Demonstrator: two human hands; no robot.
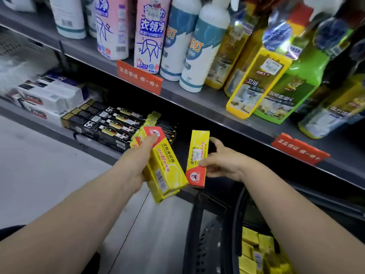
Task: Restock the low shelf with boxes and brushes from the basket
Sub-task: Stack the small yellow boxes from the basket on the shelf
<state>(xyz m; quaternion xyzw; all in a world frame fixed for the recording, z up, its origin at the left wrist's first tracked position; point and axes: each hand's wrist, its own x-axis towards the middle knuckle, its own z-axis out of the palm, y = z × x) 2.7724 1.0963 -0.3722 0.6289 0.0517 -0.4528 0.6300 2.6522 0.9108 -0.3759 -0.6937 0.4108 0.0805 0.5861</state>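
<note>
Your basket sits lowest, with spare yellow boxes inside. Beyond it, your left hand grips stacked yellow, red-ended boxes; your right hand pinches a single box before the low shelf.

Fingers of the left hand are hidden behind its boxes — two or more, count unclear. The sticker on the box in the right hand is unreadable. The basket runs off the bottom edge, its yellow packs blurred. Bottles are cropped at the top.
</note>
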